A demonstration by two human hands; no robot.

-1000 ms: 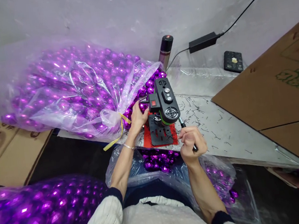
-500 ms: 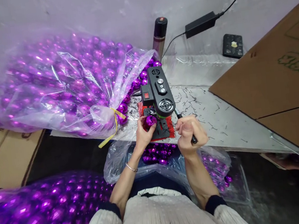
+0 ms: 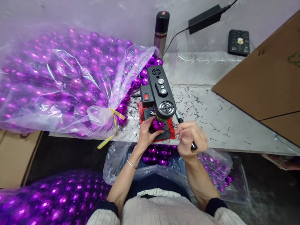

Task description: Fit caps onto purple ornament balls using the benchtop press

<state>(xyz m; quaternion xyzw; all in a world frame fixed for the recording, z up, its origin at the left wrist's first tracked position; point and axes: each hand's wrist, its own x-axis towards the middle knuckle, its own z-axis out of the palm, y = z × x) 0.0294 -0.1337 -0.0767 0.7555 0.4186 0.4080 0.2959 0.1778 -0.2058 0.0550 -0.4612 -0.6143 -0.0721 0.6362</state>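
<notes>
A shiny purple faceted ball [image 3: 158, 124] sits under the front end of a small black machine [image 3: 162, 93] with a red switch and round grilles. My left hand [image 3: 146, 134] grips the ball between thumb and fingers. My right hand [image 3: 192, 138] is wrapped round the black-gripped lever [image 3: 180, 117] on the machine's right side. Beneath the machine, a dark base plate [image 3: 163, 134] rests on a red sheet [image 3: 171, 128]. Where the ball meets the machine's underside is hidden by the housing.
Left on the table lies a clear bag of purple balls [image 3: 81, 84], tied with yellow ribbon. Another pile of balls [image 3: 42, 215] fills the lower left. Behind stand a spray can [image 3: 161, 31] and a power adapter [image 3: 204, 19]. A cardboard box [image 3: 276, 83] leans at right. Thin dark scraps litter the tabletop [image 3: 210, 120].
My left hand has moved the ball a little to the right, under the machine's head. My right hand stays on the lever, slightly lower. The camera view has shifted slightly.
</notes>
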